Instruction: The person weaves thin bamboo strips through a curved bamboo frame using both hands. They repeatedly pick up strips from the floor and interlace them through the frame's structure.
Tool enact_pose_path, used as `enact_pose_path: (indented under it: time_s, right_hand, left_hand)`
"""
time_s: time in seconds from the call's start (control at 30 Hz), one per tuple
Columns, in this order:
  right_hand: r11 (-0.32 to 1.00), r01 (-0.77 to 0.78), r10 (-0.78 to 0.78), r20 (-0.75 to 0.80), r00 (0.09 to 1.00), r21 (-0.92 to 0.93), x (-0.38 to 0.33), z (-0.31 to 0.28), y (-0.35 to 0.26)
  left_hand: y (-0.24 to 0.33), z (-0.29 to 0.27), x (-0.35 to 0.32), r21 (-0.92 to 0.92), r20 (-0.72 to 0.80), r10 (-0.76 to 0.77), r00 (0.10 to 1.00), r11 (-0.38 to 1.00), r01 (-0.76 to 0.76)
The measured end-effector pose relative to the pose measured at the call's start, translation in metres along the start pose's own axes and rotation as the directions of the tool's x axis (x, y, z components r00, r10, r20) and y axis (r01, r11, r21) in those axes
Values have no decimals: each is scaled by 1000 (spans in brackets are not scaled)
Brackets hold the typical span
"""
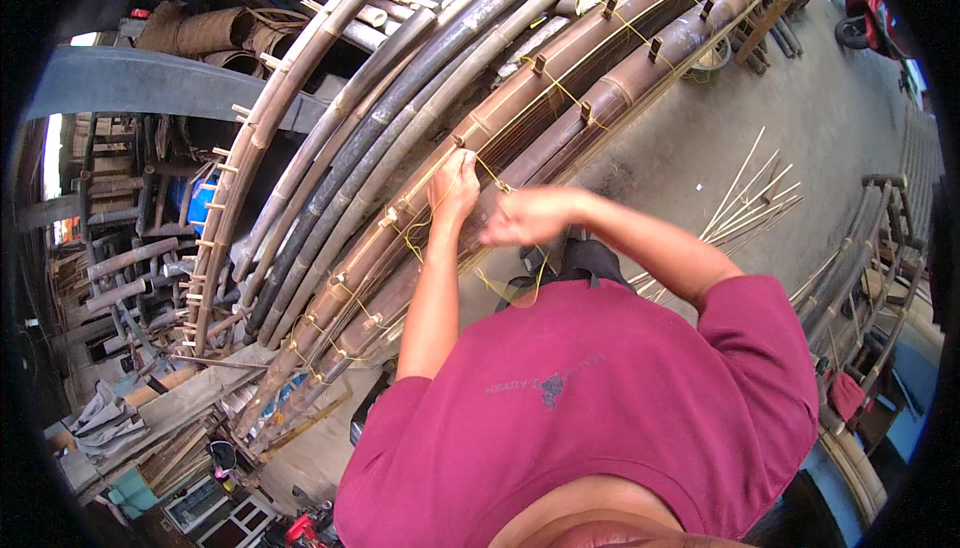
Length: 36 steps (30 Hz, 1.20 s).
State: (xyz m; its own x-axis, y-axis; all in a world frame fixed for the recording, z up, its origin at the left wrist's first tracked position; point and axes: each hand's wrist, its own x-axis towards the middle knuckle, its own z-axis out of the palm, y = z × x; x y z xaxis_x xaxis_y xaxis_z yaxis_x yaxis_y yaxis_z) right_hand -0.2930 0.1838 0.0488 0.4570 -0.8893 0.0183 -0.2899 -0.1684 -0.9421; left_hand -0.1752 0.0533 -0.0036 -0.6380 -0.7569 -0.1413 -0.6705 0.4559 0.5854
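Observation:
Two long brown bamboo poles lie side by side, studded with small wooden pegs and laced with thin yellow cord. My left hand pinches the cord at a peg on the upper pole. Just to its right, my right hand is closed on the same cord over the lower pole, slightly blurred. Loops of the cord hang down between the poles below my hands.
Darker and paler bamboo poles lie stacked to the left. Thin bamboo splints are scattered on the grey concrete floor at right. More poles rest along the right edge. A red vehicle stands at top right.

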Motion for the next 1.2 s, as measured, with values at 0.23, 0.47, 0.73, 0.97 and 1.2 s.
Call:
enact_pose_path:
  time_s: [0.23,0.47,0.73,0.97,1.2]
  right_hand:
    - [947,-312,268,-341,901,-81,-12,67,44]
    - [848,-250,22,-440,898,-467,7,113,27]
    - [-93,255,676,-126,726,963,80,234,12]
    - [975,177,24,-852,523,136,195,180,-83]
    - [316,-529,268,-461,846,-788,225,70,11]
  left_hand:
    - [37,-28,42,-585,-182,147,972,779,-227]
    - [-44,7,128,53,-272,118,955,993,-107]
    - [-118,-104,-34,107,-144,137,980,987,-122]
    - [-196,-60,-70,19,23,193,981,981,-194]
    - [-133,-84,-87,-36,5,41,999,998,-41]
